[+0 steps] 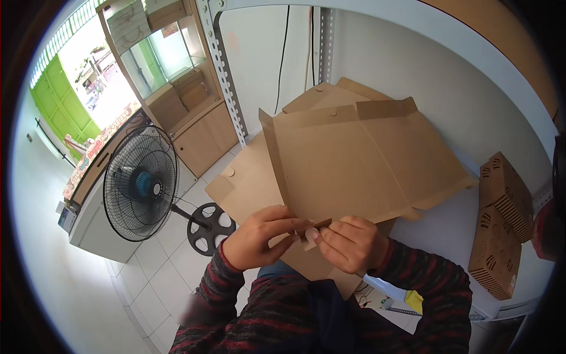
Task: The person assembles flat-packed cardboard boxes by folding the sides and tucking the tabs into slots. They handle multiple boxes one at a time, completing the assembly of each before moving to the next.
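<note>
Right hand: I'm pinching the corner flap | left hand: fingertips there, can't tell if closed | cardboard sheet: ahead, rightward, long axis left-to-right, right hand nearer its middle

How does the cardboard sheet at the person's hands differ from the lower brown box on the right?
The cardboard sheet is opened out, with some edge flaps raised, while the brown box is folded into shape. The sheet's visible face is plain; the box carries dark printed stripes. The left hand and right hand are at the sheet's near edge, while neither touches the box. Both look like brown cardboard.
</note>
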Available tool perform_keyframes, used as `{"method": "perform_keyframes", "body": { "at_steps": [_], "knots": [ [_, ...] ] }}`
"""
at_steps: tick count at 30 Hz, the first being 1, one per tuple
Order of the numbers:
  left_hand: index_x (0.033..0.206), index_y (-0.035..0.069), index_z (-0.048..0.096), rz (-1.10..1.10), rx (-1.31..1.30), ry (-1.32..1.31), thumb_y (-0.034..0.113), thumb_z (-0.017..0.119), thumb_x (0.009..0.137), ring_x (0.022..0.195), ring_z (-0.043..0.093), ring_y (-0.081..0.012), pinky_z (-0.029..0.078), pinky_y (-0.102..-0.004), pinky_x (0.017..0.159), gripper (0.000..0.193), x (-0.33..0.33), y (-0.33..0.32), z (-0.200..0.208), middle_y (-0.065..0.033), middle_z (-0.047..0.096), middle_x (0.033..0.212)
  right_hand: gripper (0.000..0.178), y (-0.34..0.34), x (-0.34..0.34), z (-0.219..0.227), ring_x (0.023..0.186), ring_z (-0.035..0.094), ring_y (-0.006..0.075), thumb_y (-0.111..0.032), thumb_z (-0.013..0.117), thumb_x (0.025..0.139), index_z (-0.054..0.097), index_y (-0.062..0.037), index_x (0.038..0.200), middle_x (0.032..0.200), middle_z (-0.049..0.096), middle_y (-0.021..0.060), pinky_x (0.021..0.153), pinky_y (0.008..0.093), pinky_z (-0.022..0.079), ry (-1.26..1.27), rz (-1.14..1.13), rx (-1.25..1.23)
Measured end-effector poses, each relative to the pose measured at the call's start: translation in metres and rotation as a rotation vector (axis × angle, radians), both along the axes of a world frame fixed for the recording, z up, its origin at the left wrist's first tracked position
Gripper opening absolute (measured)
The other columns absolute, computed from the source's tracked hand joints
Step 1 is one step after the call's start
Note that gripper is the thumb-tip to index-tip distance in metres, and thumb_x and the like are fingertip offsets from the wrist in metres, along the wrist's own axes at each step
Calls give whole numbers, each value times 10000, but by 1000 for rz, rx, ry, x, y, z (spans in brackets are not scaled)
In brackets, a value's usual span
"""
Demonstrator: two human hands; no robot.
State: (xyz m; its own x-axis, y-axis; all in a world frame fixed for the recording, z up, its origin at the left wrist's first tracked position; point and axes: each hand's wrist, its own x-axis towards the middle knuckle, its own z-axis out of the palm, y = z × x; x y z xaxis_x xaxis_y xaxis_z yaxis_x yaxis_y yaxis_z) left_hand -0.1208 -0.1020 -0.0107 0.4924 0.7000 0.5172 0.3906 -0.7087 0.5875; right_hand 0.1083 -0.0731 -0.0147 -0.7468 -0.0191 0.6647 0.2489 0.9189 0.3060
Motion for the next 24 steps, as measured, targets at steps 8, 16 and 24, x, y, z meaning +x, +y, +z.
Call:
{"method": "perform_keyframes", "body": {
  "at_steps": [8, 16, 24],
  "knots": [
    [1070, -4, 653, -35, -72, 46, -81, 628, 762, 806, 623, -307, 502, -370, 709, 318, 3, 1, 7, -134, 629, 898, 88, 2, 4, -5, 695, 618, 130, -74, 678, 746, 699, -39, 823, 770, 660, 34, 630, 266, 470, 41, -23, -19],
    [1067, 17, 626, 3, -150, 113, -43, 620, 791, 810, 607, -318, 491, -392, 716, 283, 4, -2, 1, -138, 620, 888, 67, 8, -2, -17, 662, 587, 138, -34, 676, 760, 625, -41, 718, 715, 612, 29, 608, 273, 452, 86, 31, 98],
    [1070, 20, 633, 3, -133, 73, -42, 610, 781, 791, 590, -316, 475, -391, 707, 297, 2, -3, -2, -131, 606, 862, 130, 8, -4, -18, 620, 552, 136, -19, 657, 757, 584, -50, 654, 643, 547, 14, 580, 275, 427, 83, 2, 58]
  ]
}}
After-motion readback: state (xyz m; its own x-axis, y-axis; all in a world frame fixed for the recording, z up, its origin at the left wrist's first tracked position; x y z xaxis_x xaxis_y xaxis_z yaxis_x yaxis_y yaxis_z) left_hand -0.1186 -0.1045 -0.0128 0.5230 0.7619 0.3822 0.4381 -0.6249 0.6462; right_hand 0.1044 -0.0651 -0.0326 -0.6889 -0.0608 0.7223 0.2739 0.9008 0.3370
